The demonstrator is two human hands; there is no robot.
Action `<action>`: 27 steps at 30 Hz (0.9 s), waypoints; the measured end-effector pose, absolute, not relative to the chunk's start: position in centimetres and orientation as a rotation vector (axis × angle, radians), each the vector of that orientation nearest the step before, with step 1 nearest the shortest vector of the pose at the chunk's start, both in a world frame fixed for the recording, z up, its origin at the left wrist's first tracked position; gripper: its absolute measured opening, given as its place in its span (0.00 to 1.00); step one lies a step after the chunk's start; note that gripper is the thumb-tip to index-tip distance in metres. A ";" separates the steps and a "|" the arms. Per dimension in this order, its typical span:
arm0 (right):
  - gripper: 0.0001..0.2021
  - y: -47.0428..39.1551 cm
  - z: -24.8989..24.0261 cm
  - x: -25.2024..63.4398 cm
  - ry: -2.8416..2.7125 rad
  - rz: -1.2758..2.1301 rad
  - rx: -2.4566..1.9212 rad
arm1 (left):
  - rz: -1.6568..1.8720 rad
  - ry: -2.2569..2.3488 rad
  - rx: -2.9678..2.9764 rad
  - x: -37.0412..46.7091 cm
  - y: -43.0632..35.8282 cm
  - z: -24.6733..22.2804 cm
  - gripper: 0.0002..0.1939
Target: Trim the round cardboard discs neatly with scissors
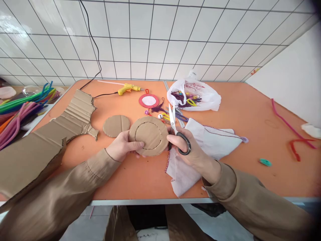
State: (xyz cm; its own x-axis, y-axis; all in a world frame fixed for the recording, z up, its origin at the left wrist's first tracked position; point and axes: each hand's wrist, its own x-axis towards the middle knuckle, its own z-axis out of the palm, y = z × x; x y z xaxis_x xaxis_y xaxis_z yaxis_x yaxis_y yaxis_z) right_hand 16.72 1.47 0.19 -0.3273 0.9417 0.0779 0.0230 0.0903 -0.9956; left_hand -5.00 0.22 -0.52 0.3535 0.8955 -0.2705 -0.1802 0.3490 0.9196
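Note:
My left hand (124, 145) grips a round cardboard disc (149, 135) by its left edge, thumb on top. A smaller circle is cut or perforated inside the disc's rim. In my right hand (193, 150) is a pair of scissors (182, 137) with black handles, blades pointing up and slightly parted. Its fingertips are close to the disc's right edge; whether they touch it I cannot tell. Left of the disc lies a smaller oval cardboard piece (116, 126). Beneath my right hand is a white cloth (213, 140) with dark red stitched edges.
A torn cardboard sheet (37, 150) covers the table's left side. Behind are a yellow glue gun (129, 88), a red-rimmed round piece (148, 100) and a white plastic bag (204, 95). Pipe cleaners (22, 113) are bundled far left; a teal piece (265, 162) lies right.

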 end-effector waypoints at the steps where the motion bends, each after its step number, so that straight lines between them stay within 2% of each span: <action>1: 0.06 1.5 0.1 16.7 -1.490 1.384 -0.997 | 0.846 0.944 0.938 -5.0 0.2 -0.5 0.26; 5: 0.03 1.6 0.0 16.5 -1.390 1.442 -0.998 | 0.863 0.961 0.889 -4.9 0.2 -0.4 0.28; 12: 0.07 1.1 0.1 16.5 -1.440 1.551 -1.011 | 1.135 1.044 0.724 -4.9 0.4 -0.9 0.22; 18: 0.07 0.8 -0.7 16.8 -1.473 1.585 -0.993 | 1.096 1.052 0.759 -4.8 0.1 -0.8 0.19; 22: 0.09 0.8 -0.8 17.0 -1.449 1.525 -1.030 | 0.998 1.096 0.982 -4.8 0.0 -0.4 0.23; 25: 0.10 0.8 -0.5 17.1 -1.462 1.436 -1.023 | 1.064 1.249 1.368 -5.7 0.3 0.4 0.25; 27: 0.10 0.9 -0.3 17.0 -1.418 1.423 -1.022 | 1.148 1.502 1.713 -6.9 0.9 0.9 0.18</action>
